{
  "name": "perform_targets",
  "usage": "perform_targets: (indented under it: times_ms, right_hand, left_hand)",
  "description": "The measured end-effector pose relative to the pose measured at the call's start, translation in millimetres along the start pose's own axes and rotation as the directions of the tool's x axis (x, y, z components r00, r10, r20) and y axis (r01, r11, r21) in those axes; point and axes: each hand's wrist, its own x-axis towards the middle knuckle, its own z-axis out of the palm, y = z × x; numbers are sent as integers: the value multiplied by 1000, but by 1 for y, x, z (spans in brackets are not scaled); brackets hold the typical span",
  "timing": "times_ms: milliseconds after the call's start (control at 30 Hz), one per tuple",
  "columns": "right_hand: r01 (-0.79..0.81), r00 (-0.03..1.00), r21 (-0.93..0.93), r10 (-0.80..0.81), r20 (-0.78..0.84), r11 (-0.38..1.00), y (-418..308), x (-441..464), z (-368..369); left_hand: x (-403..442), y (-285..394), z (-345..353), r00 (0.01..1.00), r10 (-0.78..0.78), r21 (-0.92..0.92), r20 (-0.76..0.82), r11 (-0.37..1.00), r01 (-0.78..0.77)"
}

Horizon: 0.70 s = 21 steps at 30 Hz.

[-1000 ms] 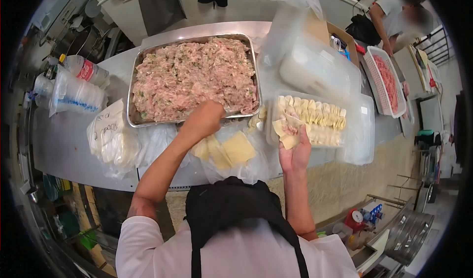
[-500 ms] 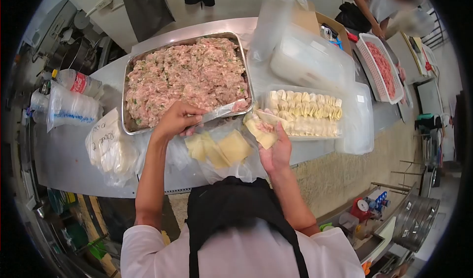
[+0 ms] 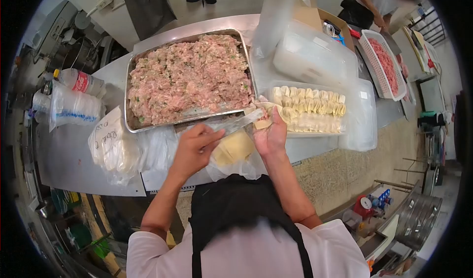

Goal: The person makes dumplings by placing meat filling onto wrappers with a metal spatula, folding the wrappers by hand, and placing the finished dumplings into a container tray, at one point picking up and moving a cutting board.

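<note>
My left hand (image 3: 198, 145) grips a flat metal spatula (image 3: 240, 123), its blade reaching over to the dumpling wrapper. Cupped in my right hand (image 3: 272, 139) is that yellowish wrapper (image 3: 262, 124), with some pink meat filling on it, and the blade tip touches the filling. Below the blade, a stack of square wrappers (image 3: 232, 151) lies on plastic film. A large metal tray (image 3: 127, 93) full of minced meat filling (image 3: 187, 76) stands in front of me. Right of my right hand, rows of folded dumplings (image 3: 310, 105) sit in a clear plastic container (image 3: 315, 134).
Plastic lids (image 3: 315, 56) lie behind the dumplings. Bagged wrappers (image 3: 113, 150), a bag of plastic cups (image 3: 74, 105) and a bottle (image 3: 81, 81) stand at left. Another person (image 3: 377, 4) is beside a white basket (image 3: 367, 56) of meat at upper right.
My left hand has moved right and down from the tray's edge, bringing the spatula with filling onto the wrapper. My right hand has risen slightly, holding the wrapper more cupped.
</note>
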Motion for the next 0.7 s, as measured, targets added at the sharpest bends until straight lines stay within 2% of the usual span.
perform_targets:
  times_ms: [33,67,100,167,233,267,300,333,367,433,567,633,667,700]
  right_hand:
    - [-8,999,4,8,42,1000,3,2,0]
    - [-14,999,1,14,49,1000,5,3,-1]
    - [9,1000,-19,-9,6,1000,5,3,1]
    - [45,998,-39,-47,-50,998,-1,3,-5]
    - [111,994,-91,-108,36,990,-14,4,-17]
    - [102,994,-91,-99,36,991,-17,4,-19]
    - [162,987,-75,-160,27,984,-20,3,-15]
    - [223,975,-60,-222,20,973,-22,2,-11]
    - [217,976,-60,-216,29,974,-24,2,-8]
    - [183,983,-56,-182,20,981,-27,-2,-7]
    - [194,981,-42,-193,27,980,-27,-6,-11]
    - [223,975,-70,-222,17,972,-29,-9,-11]
    - [232,973,-68,-232,8,970,-31,-12,-14]
    - [223,975,-73,-223,8,972,-31,-13,-16]
  left_hand:
    - [1,-5,9,997,70,12,-28,998,-69]
    - [-2,-16,14,998,41,24,44,999,-42]
    - [-4,-13,7,998,45,28,39,999,-46]
    - [-8,-3,-15,989,-82,38,121,996,78]
    - [-1,-7,-30,994,-81,21,74,997,79]
    - [9,-11,-38,996,-62,138,62,989,53]
    - [19,-15,-45,998,-41,256,48,966,27]
    - [28,-27,-42,996,-62,294,57,955,42]
    - [38,-39,-38,997,-63,298,47,954,46]
    - [57,-59,-24,973,-134,558,188,830,7]
    - [76,-84,6,966,-78,565,247,821,-78]
    - [80,-80,10,948,41,518,314,830,-208]
    - [83,-79,7,944,47,512,325,831,-218]
    - [89,-73,-5,934,49,384,355,903,-194]
